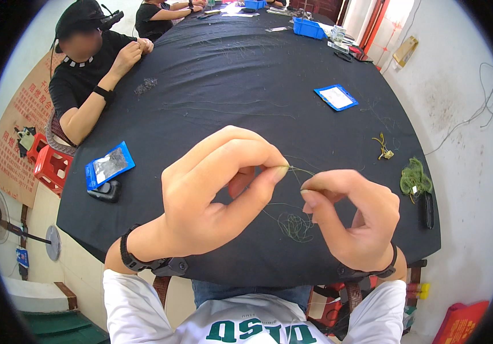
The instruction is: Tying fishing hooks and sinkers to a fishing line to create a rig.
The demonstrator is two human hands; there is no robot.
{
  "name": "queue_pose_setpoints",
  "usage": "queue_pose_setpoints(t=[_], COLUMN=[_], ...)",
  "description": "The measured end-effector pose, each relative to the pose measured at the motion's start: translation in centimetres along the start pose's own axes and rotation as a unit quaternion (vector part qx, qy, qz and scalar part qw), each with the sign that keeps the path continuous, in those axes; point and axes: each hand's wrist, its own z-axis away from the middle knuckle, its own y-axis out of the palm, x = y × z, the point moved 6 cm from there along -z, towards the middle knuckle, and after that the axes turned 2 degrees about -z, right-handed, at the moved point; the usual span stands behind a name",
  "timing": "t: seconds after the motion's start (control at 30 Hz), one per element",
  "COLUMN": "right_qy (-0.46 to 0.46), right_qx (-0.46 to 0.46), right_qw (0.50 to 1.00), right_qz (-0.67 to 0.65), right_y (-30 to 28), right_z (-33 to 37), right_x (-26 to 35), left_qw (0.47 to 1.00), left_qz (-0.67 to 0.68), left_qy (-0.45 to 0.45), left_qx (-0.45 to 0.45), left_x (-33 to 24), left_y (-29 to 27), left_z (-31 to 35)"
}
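Note:
Above the near part of the black-covered table, my left hand (pixel 223 192) pinches a thin green line (pixel 301 169) between thumb and forefinger. Close by on the right, my right hand (pixel 355 215) is also closed in a pinch, and the line runs across the small gap to its fingertips. Whether a knot or hook sits at the left fingertips is too small to tell. A loose coil of the same thin line (pixel 295 227) lies on the cloth beneath and between my hands.
Left lie a blue-edged packet (pixel 110 165) and a black case (pixel 104 191). Right are a tangled green net bundle (pixel 415 179), yellowish cords (pixel 384 148) and a black pouch (pixel 428 210). Farther off lie a blue packet (pixel 336 97) and blue bin (pixel 309 28). A co-worker (pixel 88 74) sits left.

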Motion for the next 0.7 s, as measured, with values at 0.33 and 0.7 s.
queue_pose_setpoints(t=[0.33,0.7], right_qy=[-0.161,-0.151], right_qx=[0.015,0.024], right_qw=[0.981,0.980], right_qz=[0.109,0.127], right_y=[0.6,0.3], right_z=[0.4,1.2], right_x=[1.8,2.9], left_qw=[0.993,0.982], left_qz=[-0.087,-0.144], left_qy=[0.069,0.120], left_qx=[-0.027,-0.017], left_x=[-0.9,-1.2], left_y=[-0.1,0.5], left_z=[-0.1,0.9])
